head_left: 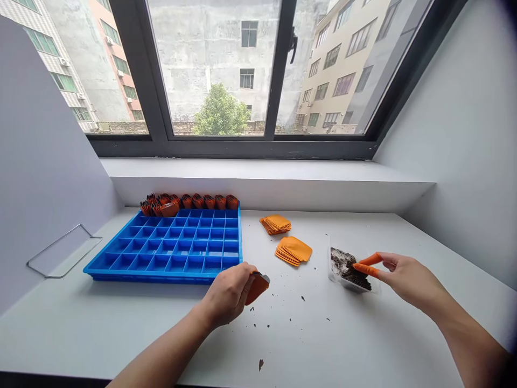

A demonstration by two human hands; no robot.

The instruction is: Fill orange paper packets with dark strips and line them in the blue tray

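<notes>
My left hand (229,293) is closed around a small orange pouch (257,288) with a dark upper edge, held just past the front right corner of the blue compartment tray (161,279). At the right, orange finger covers sit on the thumb and index finger of my right hand (398,272). Those two fingertips come together in dark flakes (351,272) inside a clear plastic box (336,279); the exact amount pinched is hidden. Orange-and-black pouches (197,201) stand packed along the tray's back row.
Two fanned stacks of flat orange pouches, a back stack (276,223) and a front stack (294,251), lie between tray and box. Dark crumbs (260,365) are scattered over the white table (323,345). A bent wire frame (60,277) leans at the left wall; a window sill (266,168) bounds the back.
</notes>
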